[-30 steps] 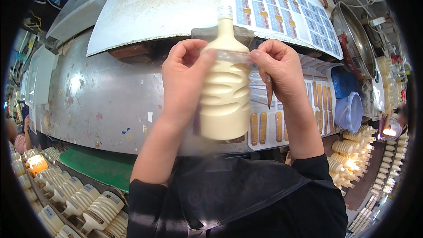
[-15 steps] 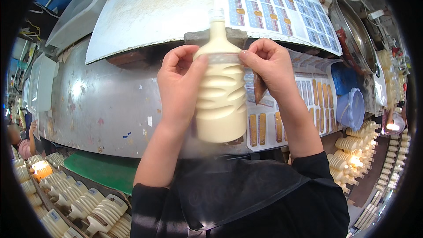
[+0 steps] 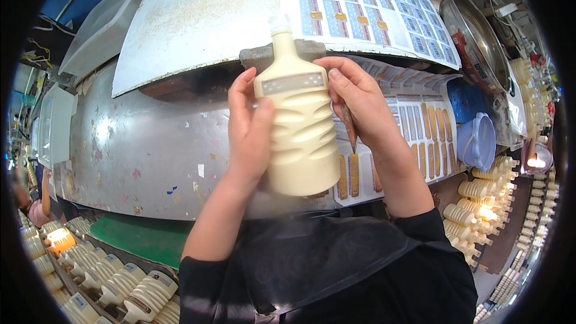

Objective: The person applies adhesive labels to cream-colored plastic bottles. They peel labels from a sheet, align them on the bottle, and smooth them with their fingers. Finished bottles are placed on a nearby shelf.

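Note:
A cream bottle (image 3: 303, 171) with a narrow neck and wavy grooved sides lies in front of me, neck pointing away. Across its shoulder is a narrow greyish label strip (image 3: 294, 83) with small pale spots. My left hand (image 3: 247, 135) grips the left side, the thumb on the grooves just below the strip. At the right shoulder, my right hand (image 3: 363, 99) holds the bottle, fingers bent near the strip's end. A brown pointed tool (image 3: 348, 125) hangs from that hand, tip down; its upper part is hidden. Behind the neck rests a grey folded cloth (image 3: 255, 58).
Sheets of labels with brown smears lie on the white board (image 3: 198, 24) and on the metal table (image 3: 144, 150). A lilac bucket (image 3: 479, 144) and a large metal basin (image 3: 477, 36) stand right. Racked bottles (image 3: 120, 282) fill both lower sides; another person (image 3: 39, 204) is far left.
Both hands have shifted off the strip's ends toward the bottle's sides, leaving the strip in plain view. The bottle's neck now leans slightly left. The brown tool hangs more upright.

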Motion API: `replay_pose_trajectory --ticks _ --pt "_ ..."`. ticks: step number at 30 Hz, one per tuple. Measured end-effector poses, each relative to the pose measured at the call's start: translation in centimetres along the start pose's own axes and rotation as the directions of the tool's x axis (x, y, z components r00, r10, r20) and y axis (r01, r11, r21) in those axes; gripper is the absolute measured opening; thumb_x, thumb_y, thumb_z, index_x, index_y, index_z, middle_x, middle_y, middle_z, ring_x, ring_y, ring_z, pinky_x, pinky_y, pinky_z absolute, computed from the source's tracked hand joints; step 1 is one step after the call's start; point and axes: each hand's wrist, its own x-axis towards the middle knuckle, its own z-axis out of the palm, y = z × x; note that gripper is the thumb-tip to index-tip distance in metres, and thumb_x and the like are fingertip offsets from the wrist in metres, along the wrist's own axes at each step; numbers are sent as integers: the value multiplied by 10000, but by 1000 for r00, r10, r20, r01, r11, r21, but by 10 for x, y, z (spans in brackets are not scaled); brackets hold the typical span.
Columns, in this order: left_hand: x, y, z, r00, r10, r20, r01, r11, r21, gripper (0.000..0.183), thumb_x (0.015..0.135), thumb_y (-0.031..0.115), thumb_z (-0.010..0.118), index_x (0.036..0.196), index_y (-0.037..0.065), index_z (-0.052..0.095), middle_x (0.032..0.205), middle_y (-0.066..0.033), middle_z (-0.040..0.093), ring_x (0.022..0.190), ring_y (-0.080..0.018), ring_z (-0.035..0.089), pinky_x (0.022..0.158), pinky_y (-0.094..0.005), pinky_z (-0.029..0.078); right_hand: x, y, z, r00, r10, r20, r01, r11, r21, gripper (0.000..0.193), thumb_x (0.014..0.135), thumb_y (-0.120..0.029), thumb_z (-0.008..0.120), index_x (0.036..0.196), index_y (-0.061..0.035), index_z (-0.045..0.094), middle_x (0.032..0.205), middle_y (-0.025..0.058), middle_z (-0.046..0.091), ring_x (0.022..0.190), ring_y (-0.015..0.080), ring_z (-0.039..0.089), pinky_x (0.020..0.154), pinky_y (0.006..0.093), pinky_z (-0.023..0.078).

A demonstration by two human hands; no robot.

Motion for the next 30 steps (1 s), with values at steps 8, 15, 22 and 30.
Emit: replay_pose_trajectory --ticks 8,15,22,30 --pt "13 0 2 987 -147 -59 133 972 -195 271 1085 203 559 1298 35 550 1168 -58 629 1038 -124 635 900 -291 564 7 2 9 992 -85 -97 47 939 -341 457 906 -361 744 1184 -9 661 834 51 639 780 120 593 712 299 498" --pt "12 -2 2 985 -156 -71 135 960 -246 254 1080 179 568 1289 36 562 1172 -60 634 1043 -128 639 898 -296 576 6 -2 12 988 -78 -131 22 923 -384 475 870 -376 769 1159 -13 667 785 44 607 732 125 580 679 304 491" --pt "13 -2 2 986 -157 -61 136 955 -262 241 1083 172 559 1280 33 569 1185 -69 632 1042 -125 640 892 -288 578 7 1 12 986 -91 -142 28 917 -398 459 865 -369 776 1147 -22 671 774 35 601 724 118 571 669 299 486" --pt "-4 2 -5 964 -246 100 262 943 -203 603 1039 279 586 1529 53 318 1378 -118 537 1245 -195 555 1047 -345 487 6 -6 3 998 -52 -34 42 971 -236 424 954 -356 715 1183 -5 654 860 15 641 796 100 588 732 278 493"
